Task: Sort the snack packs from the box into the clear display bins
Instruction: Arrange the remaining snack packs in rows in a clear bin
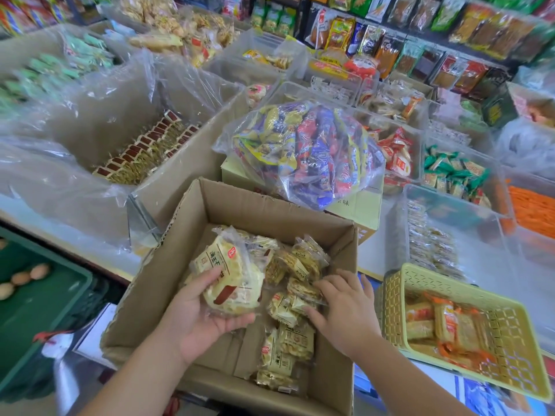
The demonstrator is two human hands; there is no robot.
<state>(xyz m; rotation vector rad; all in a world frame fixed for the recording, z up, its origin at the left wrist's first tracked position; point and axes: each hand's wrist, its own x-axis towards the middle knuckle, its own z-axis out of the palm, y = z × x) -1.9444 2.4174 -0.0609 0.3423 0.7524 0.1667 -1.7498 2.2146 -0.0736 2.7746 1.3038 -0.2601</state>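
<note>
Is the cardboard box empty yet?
No: loose snack packs lie on the floor of the cardboard box, and the left hand holds a bundle of them.

Over an open cardboard box (255, 211), a person's left hand (207, 310) grips a bundle of yellow snack packs (231, 274) while the right hand (345, 307) rests on loose packs (288, 340) inside; a yellow basket (510, 340) stands just beside the box.
</note>
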